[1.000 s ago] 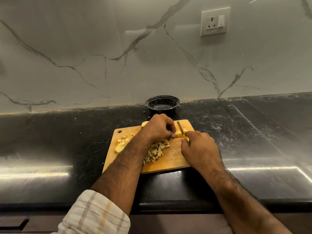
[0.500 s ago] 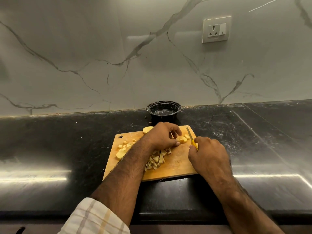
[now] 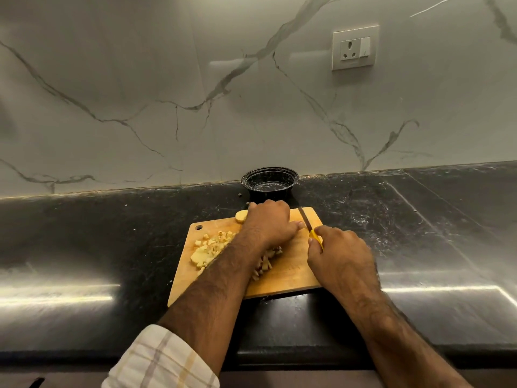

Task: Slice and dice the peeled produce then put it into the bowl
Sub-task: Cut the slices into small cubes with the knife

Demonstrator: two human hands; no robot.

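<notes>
Both hands farther back than before.

One wooden cutting board (image 3: 291, 273) lies on my desk (image 3: 84, 239). One black bowl (image 3: 270, 182) behind it, one knife (image 3: 307, 224) over it, one uncut piece (image 3: 241, 216) on its far edge, diced bits (image 3: 212, 242) too many to count.

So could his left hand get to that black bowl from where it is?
Probably yes. The left hand rests at the far edge of the cutting board, and the black bowl sits just beyond it on the counter, with nothing between them.
</notes>
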